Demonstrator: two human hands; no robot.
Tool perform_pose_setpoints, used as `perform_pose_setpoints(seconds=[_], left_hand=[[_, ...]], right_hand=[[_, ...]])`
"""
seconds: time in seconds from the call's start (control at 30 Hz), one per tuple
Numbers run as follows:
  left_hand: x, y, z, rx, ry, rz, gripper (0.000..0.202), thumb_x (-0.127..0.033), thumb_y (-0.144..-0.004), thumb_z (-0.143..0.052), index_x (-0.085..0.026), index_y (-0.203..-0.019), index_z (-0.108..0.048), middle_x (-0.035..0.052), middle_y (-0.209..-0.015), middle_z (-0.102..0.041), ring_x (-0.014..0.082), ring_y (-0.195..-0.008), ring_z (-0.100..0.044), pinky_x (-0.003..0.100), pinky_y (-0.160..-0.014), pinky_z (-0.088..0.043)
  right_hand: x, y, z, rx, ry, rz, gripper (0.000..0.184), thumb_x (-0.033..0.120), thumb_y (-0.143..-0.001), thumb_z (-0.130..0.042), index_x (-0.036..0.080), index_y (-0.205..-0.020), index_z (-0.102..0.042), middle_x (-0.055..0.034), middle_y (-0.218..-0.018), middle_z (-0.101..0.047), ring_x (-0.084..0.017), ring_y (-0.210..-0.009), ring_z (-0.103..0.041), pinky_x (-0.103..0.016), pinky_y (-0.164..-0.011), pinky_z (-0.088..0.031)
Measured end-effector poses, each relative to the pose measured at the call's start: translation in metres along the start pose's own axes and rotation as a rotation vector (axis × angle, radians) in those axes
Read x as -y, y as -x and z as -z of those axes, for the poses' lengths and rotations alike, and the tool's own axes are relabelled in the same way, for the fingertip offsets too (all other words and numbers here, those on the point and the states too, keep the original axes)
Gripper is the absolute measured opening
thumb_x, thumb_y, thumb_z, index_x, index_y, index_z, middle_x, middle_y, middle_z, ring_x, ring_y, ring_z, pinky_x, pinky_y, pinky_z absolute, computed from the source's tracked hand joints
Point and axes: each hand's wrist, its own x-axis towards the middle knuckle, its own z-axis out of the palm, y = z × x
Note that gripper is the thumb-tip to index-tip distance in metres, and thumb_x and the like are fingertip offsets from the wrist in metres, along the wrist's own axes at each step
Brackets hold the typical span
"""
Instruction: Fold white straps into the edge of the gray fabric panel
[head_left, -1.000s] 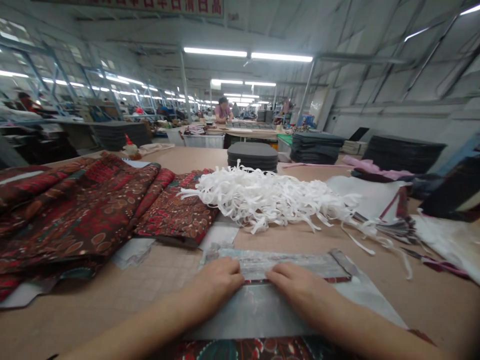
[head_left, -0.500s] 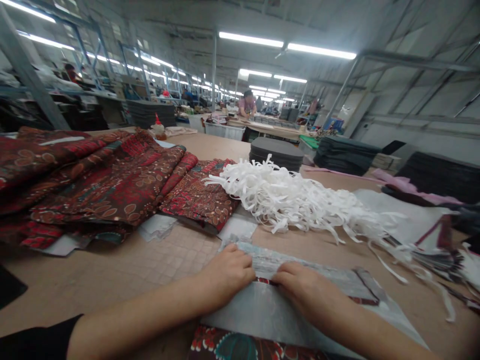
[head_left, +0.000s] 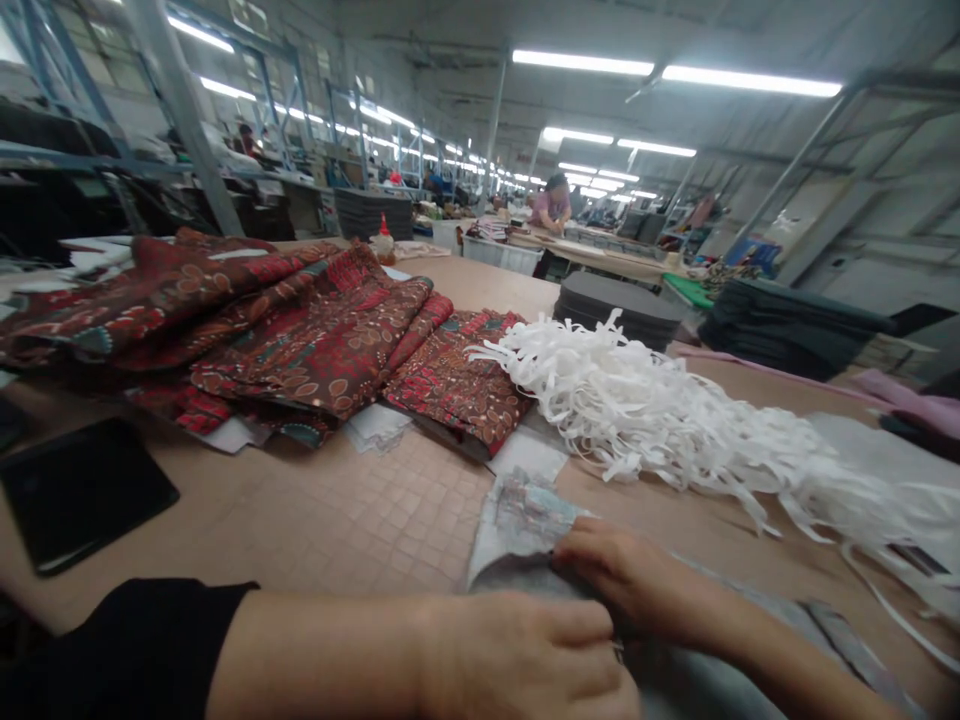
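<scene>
Your right hand [head_left: 626, 570] has its fingers closed on the raised fold of a thin, wrinkled grey sheet [head_left: 510, 530], lying before you on the tan tabletop [head_left: 397, 510], creased in small squares. Your left hand [head_left: 540, 650] is curled over the sheet; whether it pinches anything, I cannot tell. Beyond sit tangled, curly white strips [head_left: 622, 400] and floral red-brown fabric [head_left: 300, 350] in soft folds

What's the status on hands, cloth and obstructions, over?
Left hand curled over grey cloth, grip unclear. Right hand on the cloth, fingers bent. Cloth rumpled, partly hidden by hands. White strips piled beyond, apart from both hands.
</scene>
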Motion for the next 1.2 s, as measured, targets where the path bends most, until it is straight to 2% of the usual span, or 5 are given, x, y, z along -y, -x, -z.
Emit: perform_pose_setpoints(seconds=[0.2, 0.43, 0.77, 0.93, 1.2], left_hand=[[0.01, 0.008, -0.011, 0.055, -0.001, 0.274, 0.018, -0.018, -0.089, -0.044, -0.012, -0.097, -0.059, 0.0041, -0.078, -0.058, 0.0193, -0.066, -0.052, 0.034, -0.063, -0.043], [0.044, 0.036, -0.02, 0.15, 0.431, 0.797, 0.013, -0.014, -0.075, -0.066, -0.016, -0.088, -0.063, 0.0017, -0.083, -0.063, 0.0179, -0.081, -0.058, 0.027, -0.071, -0.044], [0.052, 0.044, -0.025, 0.116, 0.56, 0.853, 0.024, -0.008, -0.073, -0.061, -0.018, -0.095, -0.063, 0.0003, -0.085, -0.065, 0.0159, -0.078, -0.059, 0.022, -0.069, -0.043], [0.053, 0.044, -0.024, 0.122, 0.58, 0.878, 0.024, -0.007, -0.075, -0.057, -0.017, -0.097, -0.063, 0.0027, -0.089, -0.067, 0.0169, -0.079, -0.06, 0.024, -0.071, -0.044], [0.054, 0.046, -0.025, 0.134, 0.607, 0.922, 0.025, -0.006, -0.076, -0.052, -0.016, -0.097, -0.061, 0.0034, -0.091, -0.066, 0.0169, -0.082, -0.06, 0.024, -0.072, -0.045]], right_hand=[[0.014, -0.009, 0.002, -0.002, -0.052, -0.002, 0.022, 0.011, -0.083, -0.045, 0.02, -0.089, -0.065, -0.002, -0.085, -0.064, -0.016, -0.077, -0.057, -0.026, -0.07, -0.044], [0.014, -0.008, -0.011, -0.155, -0.125, -0.174, 0.017, 0.02, -0.086, -0.046, 0.019, -0.092, -0.062, -0.0034, -0.085, -0.064, -0.017, -0.08, -0.058, -0.03, -0.072, -0.045], [0.015, -0.004, -0.044, -0.33, 0.285, 0.15, 0.022, 0.013, -0.088, -0.042, 0.015, -0.103, -0.058, -0.0084, -0.089, -0.058, -0.02, -0.082, -0.053, -0.034, -0.071, -0.048], [0.018, 0.007, -0.044, -0.282, 0.522, 0.349, 0.034, 0.012, -0.088, -0.038, 0.007, -0.119, -0.05, -0.0158, -0.1, -0.059, -0.025, -0.086, -0.051, -0.041, -0.073, -0.048], [0.019, -0.012, -0.036, -0.272, 0.174, 0.099, 0.028, 0.007, -0.087, -0.041, 0.017, -0.104, -0.061, -0.0072, -0.091, -0.06, -0.018, -0.084, -0.056, -0.031, -0.073, -0.049]])
